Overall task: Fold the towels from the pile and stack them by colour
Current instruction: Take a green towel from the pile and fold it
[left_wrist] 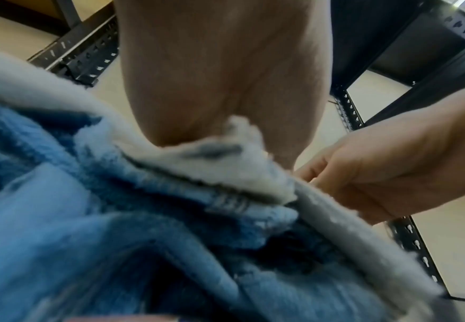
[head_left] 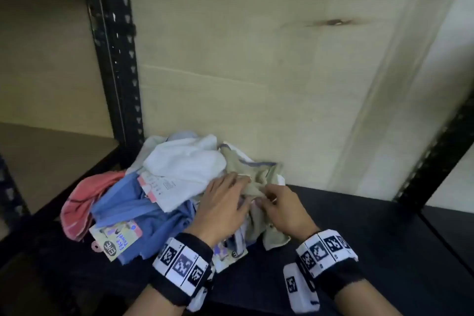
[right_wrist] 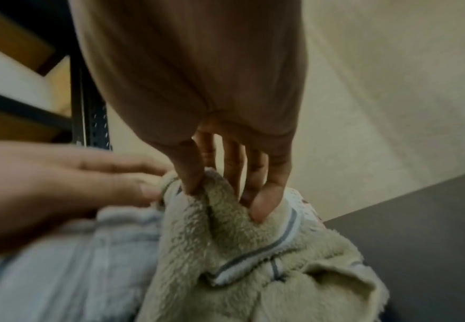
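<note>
A loose pile of towels lies on the dark shelf (head_left: 372,244): a pink towel (head_left: 79,200) at the left, a blue towel (head_left: 133,215), a white towel (head_left: 184,161) on top, and a beige towel (head_left: 256,174) with a grey stripe at the right. My right hand (head_left: 264,195) pinches a fold of the beige towel (right_wrist: 239,235) between thumb and fingers (right_wrist: 264,196). My left hand (head_left: 243,187) reaches over the pile and pinches the same towel's edge beside it, as the left hand (right_wrist: 154,178) shows in the right wrist view. The blue towel (left_wrist: 88,217) fills the left wrist view.
A black rack upright (head_left: 115,59) stands behind the pile's left side, and another upright (head_left: 436,156) rises at the right. A cardboard sheet (head_left: 256,59) backs the shelf. Printed card labels (head_left: 115,238) hang off the blue towel near the front edge.
</note>
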